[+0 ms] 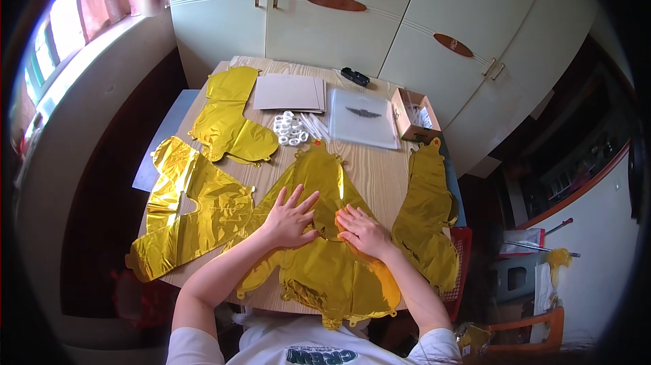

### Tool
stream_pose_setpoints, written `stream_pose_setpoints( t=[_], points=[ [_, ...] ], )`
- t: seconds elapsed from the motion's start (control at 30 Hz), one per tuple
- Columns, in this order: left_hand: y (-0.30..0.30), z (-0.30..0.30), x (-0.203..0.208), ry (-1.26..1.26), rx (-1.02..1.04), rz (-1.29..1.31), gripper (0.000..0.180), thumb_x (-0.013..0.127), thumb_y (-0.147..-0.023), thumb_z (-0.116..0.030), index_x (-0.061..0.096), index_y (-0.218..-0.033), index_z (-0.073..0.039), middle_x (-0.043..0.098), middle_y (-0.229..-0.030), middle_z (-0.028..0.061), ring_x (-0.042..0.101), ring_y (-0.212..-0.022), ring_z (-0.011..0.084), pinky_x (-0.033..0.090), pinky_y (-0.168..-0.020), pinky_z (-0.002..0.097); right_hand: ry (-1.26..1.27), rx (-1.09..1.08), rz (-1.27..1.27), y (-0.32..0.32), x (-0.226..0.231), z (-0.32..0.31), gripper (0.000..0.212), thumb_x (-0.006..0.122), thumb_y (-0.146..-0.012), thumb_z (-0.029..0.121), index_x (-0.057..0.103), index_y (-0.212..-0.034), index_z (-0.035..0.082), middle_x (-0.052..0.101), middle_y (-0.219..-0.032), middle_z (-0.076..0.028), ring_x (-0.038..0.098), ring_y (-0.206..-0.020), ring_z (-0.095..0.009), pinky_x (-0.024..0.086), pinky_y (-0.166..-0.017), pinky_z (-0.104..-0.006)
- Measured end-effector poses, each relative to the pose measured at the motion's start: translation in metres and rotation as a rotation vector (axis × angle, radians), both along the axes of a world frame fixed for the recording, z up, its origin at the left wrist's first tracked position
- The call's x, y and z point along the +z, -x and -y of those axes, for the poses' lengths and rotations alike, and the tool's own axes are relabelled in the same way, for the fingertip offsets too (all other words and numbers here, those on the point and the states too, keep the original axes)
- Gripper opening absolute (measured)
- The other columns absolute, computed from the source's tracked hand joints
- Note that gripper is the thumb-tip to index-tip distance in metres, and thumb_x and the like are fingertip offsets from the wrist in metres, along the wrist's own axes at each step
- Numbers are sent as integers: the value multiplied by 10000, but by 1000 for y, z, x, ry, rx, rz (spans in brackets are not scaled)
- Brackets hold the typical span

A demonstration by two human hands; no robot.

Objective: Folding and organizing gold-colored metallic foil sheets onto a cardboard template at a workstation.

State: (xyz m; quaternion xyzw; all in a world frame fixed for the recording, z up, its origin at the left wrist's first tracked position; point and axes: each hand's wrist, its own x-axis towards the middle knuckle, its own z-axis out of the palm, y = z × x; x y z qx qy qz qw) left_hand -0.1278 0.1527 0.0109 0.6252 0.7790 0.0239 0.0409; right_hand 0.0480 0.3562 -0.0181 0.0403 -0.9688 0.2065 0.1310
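Flat on the table before me lies a gold foil balloon (322, 266), uninflated and creased, with small tabs along its edges. My left hand (290, 219) rests on its middle, fingers spread and palm down. Just to the right, my right hand (365, 231) presses on the same foil with fingers stretched out. Neither hand grips anything. Another gold foil balloon (210, 212) sits at the left and meets the middle one. A third (227, 117) is spread behind it, and one more (426, 212) hangs partly over the table's right side.
On the wooden table (376, 171), farther back, are grey card sheets (288, 92), small white rings (288, 127), white sticks (314, 126), a transparent folder (364, 119), an open box (415, 119) and a black object (354, 77). Cabinets (332, 26) stand behind; a red chair (460, 256) touches the right.
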Motion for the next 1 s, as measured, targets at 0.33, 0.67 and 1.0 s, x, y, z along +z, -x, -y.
stream_pose_setpoints(
  t=[0.33, 0.67, 1.0],
  points=[
    [0, 0, -6, -86, -9, 22, 631, 398, -896, -609, 648, -1177, -101, 227, -1583, 88, 141, -1456, 407, 112, -1144, 615, -186, -13, 382, 24, 28, -16, 977, 578, -745, 738, 350, -1488, 146, 317, -1551, -34, 109, -1468, -364, 110, -1198, -475],
    [2, -2, -18, -292, -22, 49, 577, 453, -904, -500, 566, -1270, -68, 275, -1562, 115, 202, -1440, 401, 142, -1152, 588, -313, -18, 633, 46, 52, -12, 1265, 674, -635, 759, 115, -1540, 75, 85, -1613, -102, -20, -1473, -385, 35, -1203, -474],
    [-37, -24, 19, -261, -323, 177, 372, 543, -848, -262, 649, -1164, -98, 625, -1238, 16, 539, -1181, 205, 350, -1028, 487, -313, -32, 643, 46, 46, -14, 1284, 707, -628, 730, 82, -1544, 84, 61, -1616, -95, -36, -1475, -375, 14, -1203, -474]
  ],
)
